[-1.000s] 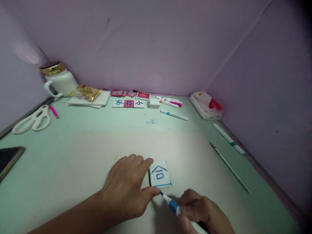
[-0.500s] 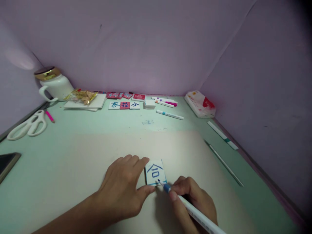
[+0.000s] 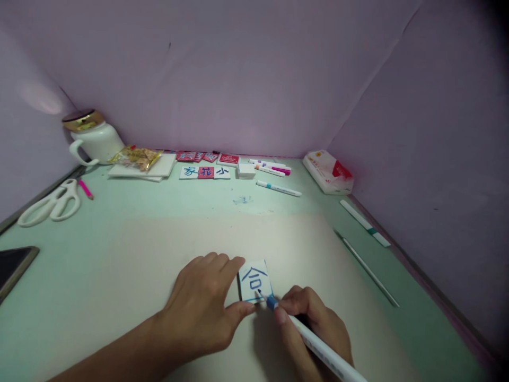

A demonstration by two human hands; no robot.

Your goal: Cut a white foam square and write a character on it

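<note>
A small white square card (image 3: 247,294) lies on the pale sheet in front of me, a dark blue written character on its face and blue lines along its edges. My left hand (image 3: 207,302) pins it down, index fingertip at its upper left corner and thumb at its lower edge. In my right hand (image 3: 314,318) is a white marker pen (image 3: 318,342) with a blue collar, gripped between thumb and fingers. Its dark tip is at the lower right of the character's box; whether it touches the card is hard to tell.
Lettered cards (image 3: 190,172), a white card stack (image 3: 246,171), several markers (image 3: 279,188) and a tissue pack (image 3: 328,172) line the back. Scissors (image 3: 50,204), a pink pencil (image 3: 85,189), a mug (image 3: 101,140) and a phone (image 3: 16,268) are left. A thin rod (image 3: 369,270) lies right.
The pen tip has shifted slightly up, closer to the character's box. My left hand stays on the card. The whole view has moved a little.
</note>
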